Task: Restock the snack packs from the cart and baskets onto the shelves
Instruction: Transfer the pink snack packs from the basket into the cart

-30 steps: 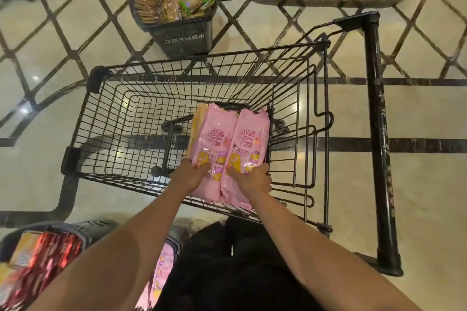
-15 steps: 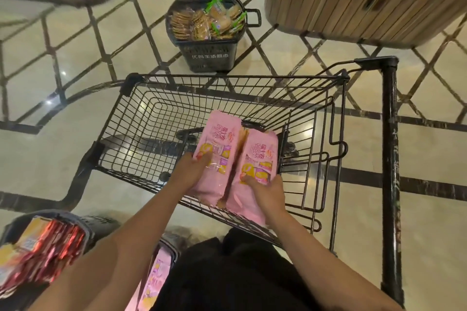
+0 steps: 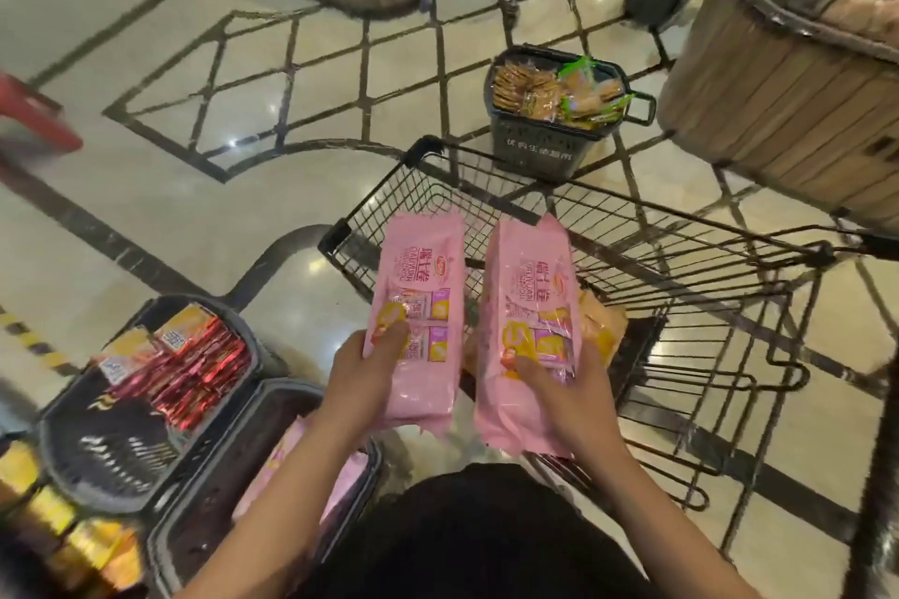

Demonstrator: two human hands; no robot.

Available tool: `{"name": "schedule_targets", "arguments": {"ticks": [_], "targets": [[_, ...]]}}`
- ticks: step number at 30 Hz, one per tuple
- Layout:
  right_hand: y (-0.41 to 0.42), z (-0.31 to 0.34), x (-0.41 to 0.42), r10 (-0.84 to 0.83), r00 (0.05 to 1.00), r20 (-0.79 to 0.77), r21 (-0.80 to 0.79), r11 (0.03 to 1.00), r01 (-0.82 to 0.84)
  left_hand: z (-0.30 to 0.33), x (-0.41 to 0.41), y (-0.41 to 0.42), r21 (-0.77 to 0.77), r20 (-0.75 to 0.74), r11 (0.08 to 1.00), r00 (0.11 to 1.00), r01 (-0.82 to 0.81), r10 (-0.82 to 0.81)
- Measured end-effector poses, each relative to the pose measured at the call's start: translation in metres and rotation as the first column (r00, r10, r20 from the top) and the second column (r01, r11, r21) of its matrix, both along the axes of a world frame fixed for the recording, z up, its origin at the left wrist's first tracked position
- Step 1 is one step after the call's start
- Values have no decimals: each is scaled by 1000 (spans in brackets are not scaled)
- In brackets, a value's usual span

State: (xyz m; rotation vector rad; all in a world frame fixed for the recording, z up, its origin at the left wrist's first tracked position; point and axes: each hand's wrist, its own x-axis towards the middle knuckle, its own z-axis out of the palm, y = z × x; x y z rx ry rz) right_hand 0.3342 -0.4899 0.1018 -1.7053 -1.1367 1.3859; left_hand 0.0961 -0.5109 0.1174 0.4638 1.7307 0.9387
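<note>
Pink snack packs that a second ago sat pressed side by side down inside the wire cart (image 3: 681, 287) are now lifted above its near rim and drawn apart, one to each hand. The left hand (image 3: 362, 377) grips the left pink pack (image 3: 421, 316) by its lower half, thumb laid across the printed front; the right hand (image 3: 566, 392) grips the right pink pack (image 3: 528, 331) the same way, and an orange-yellow pack (image 3: 601, 328) shows tucked just behind it, though whether the fingers hold that one too cannot be told. The view has also swung to the left, so two dark baskets on the floor at near left have come into sight: the left basket (image 3: 73, 467) carries red-wrapped packs (image 3: 194, 370), and the near basket (image 3: 194, 491) beside it holds more pink packs, partly hidden by the left forearm. A third basket of biscuit packs (image 3: 545, 122) stands on the floor beyond the far end of the cart. The cart looks otherwise emptied, so this seems the last load from it. The packs are in hand and clear of the wire; the carry to a shelf is what remains, and no shelf face is plainly in view yet, only wooden display stands at the far right (image 3: 778, 102).
</note>
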Motion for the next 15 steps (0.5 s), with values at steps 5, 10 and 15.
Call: {"name": "schedule_targets", "arguments": {"ticks": [5,10,15], "targets": [[-3,24,-62,256,967,-10,-1,967,-256,3,-52,-68,-4,-2,975,975,-224,224],[-18,29,-134,417,907,-68,-47,906,-420,1,-95,-132,1,-36,901,901,-433,433],[-40,19,-198,578,815,-43,-108,808,-579,-27,-129,-196,40,-15,785,785,-619,620]]}}
